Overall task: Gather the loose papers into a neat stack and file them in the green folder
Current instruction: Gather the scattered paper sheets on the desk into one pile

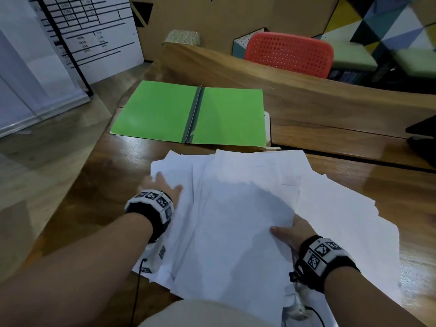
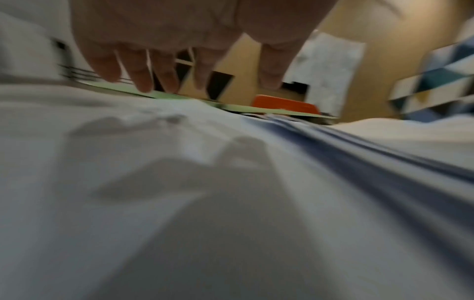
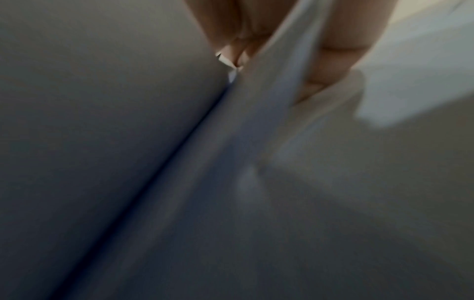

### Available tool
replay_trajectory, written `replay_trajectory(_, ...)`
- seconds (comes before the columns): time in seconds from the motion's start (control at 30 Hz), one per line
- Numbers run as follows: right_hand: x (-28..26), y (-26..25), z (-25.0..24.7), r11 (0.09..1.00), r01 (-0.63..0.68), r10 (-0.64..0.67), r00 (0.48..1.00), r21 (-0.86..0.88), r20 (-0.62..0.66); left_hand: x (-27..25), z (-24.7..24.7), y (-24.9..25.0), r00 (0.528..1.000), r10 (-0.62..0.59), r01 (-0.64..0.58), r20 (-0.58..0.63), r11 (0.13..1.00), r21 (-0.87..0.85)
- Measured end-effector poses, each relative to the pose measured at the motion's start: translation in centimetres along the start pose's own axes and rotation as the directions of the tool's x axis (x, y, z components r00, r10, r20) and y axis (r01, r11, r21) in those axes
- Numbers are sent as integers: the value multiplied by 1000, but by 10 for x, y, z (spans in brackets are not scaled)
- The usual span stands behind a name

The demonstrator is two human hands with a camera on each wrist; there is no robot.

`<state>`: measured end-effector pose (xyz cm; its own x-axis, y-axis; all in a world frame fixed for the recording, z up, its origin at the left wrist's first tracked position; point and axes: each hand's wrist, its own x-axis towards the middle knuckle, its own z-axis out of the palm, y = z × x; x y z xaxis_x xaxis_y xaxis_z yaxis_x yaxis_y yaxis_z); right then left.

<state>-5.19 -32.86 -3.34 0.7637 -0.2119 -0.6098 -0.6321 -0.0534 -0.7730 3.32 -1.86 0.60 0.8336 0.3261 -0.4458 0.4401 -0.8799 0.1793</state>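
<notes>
Several loose white papers (image 1: 247, 208) lie fanned out and overlapping on the wooden desk (image 1: 106, 161), near its front edge. The green folder (image 1: 188, 114) lies open and flat just beyond them, its grey spine in the middle. My left hand (image 1: 160, 185) hovers flat over the left side of the pile, fingers (image 2: 143, 81) straight and spread just above the sheets (image 2: 153, 182). At the right side of the top sheets my right hand (image 1: 290, 230) pinches a few papers (image 3: 277, 81), thumb on top and fingers underneath.
A raised wooden ledge (image 1: 306, 95) runs behind the folder, with a red perforated chair back (image 1: 290, 53) beyond it. A white printed board (image 1: 94, 31) leans at the back left. A dark object (image 1: 422, 138) sits at the right edge. Bare desk lies left of the papers.
</notes>
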Motion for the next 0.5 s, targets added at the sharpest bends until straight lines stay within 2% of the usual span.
replay_trajectory(0.07, 1, 0, -2, 1000, 9, -10, 999, 17, 39, 1, -12, -12, 988, -156, 155, -8, 986, -58)
replay_trajectory(0.13, 3, 0, -4, 1000, 15, -16, 998, 23, 63, -2, -22, -15, 983, -177, 179, 42, 981, -78)
replay_trajectory(0.27, 5, 2, -3, 1000, 17, -17, 999, 11, 50, 3, -26, -17, 989, -126, 136, 82, 981, -137)
replay_trajectory(0.37, 5, 1, -4, 1000, 10, -9, 1000, -27, 21, 7, -26, -18, 983, -105, 120, 148, 988, -96)
replay_trajectory(0.5, 8, 4, -5, 999, 2, -2, 1000, -45, -12, 8, -22, -14, 987, -46, 46, 152, 999, 3)
